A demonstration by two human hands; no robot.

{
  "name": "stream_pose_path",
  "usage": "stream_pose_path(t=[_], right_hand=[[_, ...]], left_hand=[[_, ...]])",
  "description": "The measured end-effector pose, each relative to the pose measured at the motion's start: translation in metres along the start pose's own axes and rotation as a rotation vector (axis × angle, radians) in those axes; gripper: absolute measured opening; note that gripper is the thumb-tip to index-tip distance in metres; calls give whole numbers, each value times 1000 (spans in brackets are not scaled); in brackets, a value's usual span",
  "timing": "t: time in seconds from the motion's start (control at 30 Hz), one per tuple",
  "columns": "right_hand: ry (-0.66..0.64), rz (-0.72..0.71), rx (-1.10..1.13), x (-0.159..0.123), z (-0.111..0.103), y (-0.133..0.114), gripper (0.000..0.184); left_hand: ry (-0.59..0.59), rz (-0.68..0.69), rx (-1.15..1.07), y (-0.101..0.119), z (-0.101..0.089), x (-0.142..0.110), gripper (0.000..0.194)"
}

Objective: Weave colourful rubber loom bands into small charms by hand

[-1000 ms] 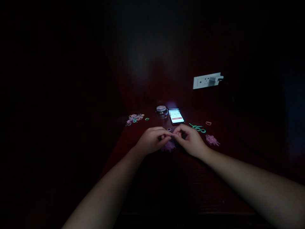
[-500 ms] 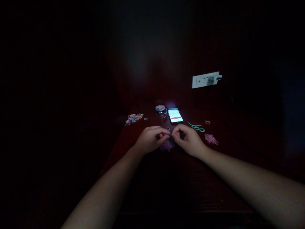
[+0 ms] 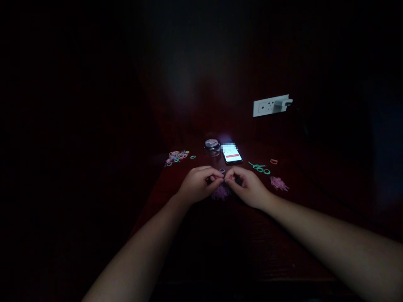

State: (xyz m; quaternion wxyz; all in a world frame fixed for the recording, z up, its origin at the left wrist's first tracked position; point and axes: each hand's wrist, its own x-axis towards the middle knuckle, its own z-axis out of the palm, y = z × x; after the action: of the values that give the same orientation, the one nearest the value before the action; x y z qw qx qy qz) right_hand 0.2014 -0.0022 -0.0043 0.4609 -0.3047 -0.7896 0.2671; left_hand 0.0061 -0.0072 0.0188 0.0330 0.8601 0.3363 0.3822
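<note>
My left hand (image 3: pixel 201 183) and my right hand (image 3: pixel 247 186) meet fingertip to fingertip above the dark red table. Both are closed in a pinch on something tiny, perhaps greenish, too small and dim to name. Just below the fingertips lies a pile of small purple bands (image 3: pixel 221 193), partly covered by the hands. A single pale purple ring (image 3: pixel 222 170) rests right behind the fingertips. Beyond my right hand are several green rings (image 3: pixel 260 168), and to its right a heap of pink bands (image 3: pixel 278 183).
A clear jar with a lid (image 3: pixel 212 148) stands beside a lit phone (image 3: pixel 232 153) at the back. Mixed coloured bands (image 3: pixel 176 157) lie on the left, one green ring (image 3: pixel 193 157) apart. Orange bands (image 3: pixel 273 161) sit at right. A wall socket (image 3: pixel 270 105) holds a plug.
My right hand's fingertips have shifted slightly left and down, closer to the left hand's. The left hand has barely moved, and the things on the table stay put.
</note>
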Motion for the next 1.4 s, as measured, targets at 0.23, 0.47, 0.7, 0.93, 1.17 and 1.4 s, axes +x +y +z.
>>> stream_pose_path(t=[0.23,0.47,0.7,0.93,1.17,1.4], right_hand=[[-6,-31,16,0,0,0,9],[11,-1,42,1,0,1,9],[50,34,60,1,3,-2,8],[51,11,31,3,6,-3,8],[42,14,42,5,10,1,6],[-49,34,175,5,12,-1,13]], left_hand=[[21,-7,-22,2,0,1,6],[5,5,-27,3,1,0,7],[-12,0,-56,3,-1,-2,7],[11,-19,-24,2,-1,-4,6],[-6,6,0,-3,-2,-5,7],[-33,22,-19,-5,-4,-6,9]])
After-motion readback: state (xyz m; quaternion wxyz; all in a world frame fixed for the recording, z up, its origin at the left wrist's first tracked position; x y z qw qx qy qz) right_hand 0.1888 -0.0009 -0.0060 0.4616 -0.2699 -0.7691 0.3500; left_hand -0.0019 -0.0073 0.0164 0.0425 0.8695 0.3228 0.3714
